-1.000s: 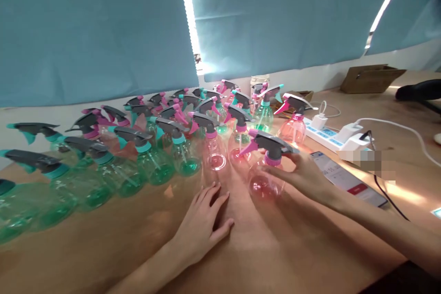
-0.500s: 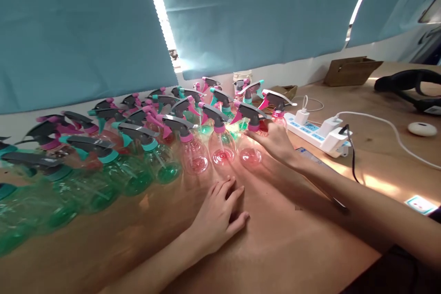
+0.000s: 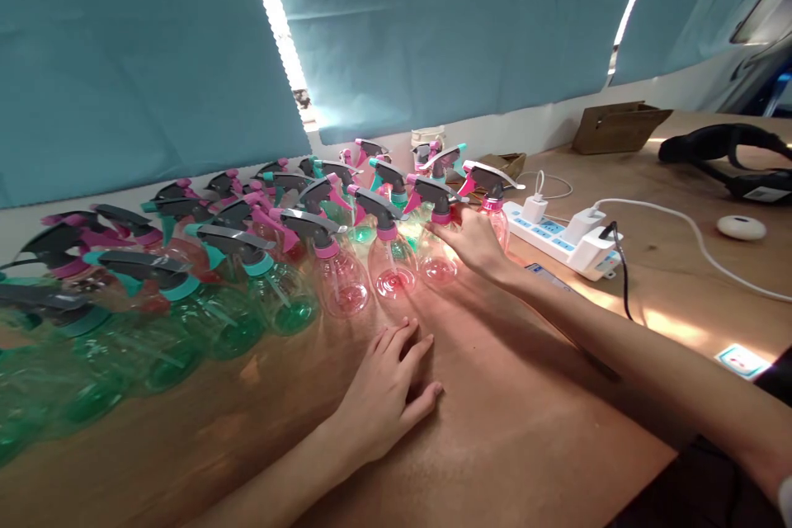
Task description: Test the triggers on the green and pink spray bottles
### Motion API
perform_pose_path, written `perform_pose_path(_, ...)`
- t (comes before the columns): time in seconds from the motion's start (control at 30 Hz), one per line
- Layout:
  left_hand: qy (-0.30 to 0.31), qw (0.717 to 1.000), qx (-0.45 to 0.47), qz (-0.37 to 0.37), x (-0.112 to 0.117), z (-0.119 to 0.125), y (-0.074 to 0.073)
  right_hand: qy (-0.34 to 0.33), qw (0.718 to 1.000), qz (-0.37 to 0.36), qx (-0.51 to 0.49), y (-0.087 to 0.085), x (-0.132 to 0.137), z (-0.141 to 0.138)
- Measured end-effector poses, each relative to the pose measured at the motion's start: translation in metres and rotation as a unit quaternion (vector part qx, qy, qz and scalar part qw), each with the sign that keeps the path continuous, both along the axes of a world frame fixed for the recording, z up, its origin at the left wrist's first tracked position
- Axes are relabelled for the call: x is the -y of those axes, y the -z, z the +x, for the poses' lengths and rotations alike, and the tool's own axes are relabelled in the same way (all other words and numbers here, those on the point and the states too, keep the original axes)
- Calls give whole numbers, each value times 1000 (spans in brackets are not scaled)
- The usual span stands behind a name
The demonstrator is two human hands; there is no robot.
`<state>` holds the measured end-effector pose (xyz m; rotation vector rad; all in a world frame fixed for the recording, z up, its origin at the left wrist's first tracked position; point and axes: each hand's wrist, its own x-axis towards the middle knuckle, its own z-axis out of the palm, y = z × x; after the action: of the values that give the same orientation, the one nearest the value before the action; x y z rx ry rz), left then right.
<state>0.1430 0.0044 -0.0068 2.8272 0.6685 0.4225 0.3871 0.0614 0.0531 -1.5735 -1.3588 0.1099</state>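
1. Head view: the right hand (image 3: 478, 241) grips a pink spray bottle (image 3: 439, 266) by its neck, upright at the near row's right end.
2. The left hand (image 3: 382, 384) rests on the table (image 3: 507, 421), fingers loosely spread.
3. Green bottles (image 3: 285, 301) at left contain pale tubes.

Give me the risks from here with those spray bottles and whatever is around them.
The right hand grips a pink spray bottle at its neck, close to another pink bottle; a sideways nudge might tip that neighbor.

The right forearm crosses over the phone, so lowering it could shift the phone.

A black cable runs from the power strip down toward that forearm, which might snag it.
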Motion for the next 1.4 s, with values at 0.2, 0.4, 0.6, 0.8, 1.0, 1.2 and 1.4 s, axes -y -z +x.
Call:
perform_pose_path(0.2, -4, 1000, -2, 2, -1, -1, 1, -19, 1000, -12, -21, 3, 6, 2)
perform_pose_path(0.4, 0, 1000, 3, 5, -3, -2, 2, -53, 997, -13, -47, -1, 48, 13)
perform_pose_path(0.6, -2, 1000, 22, -4, -7, 2, 1, 32, 998, -37, -34, -6, 76, 47)
perform_pose_path(0.8, 9, 999, 51, -8, -10, 12, 0, 109, 993, -27, -22, -3, 43, 78)
perform_pose_path(1.0, 18, 998, 62, -2, -9, 13, -2, 104, 994, -4, -30, 4, 11, 78)
perform_pose_path(1.2, 27, 997, 72, 3, -7, 13, -6, 125, 990, 43, -51, -1, 27, 70)
perform_pose_path(1.4, 26, 994, 101, -19, -3, 10, -7, 139, 985, 69, -73, -18, 76, 54)
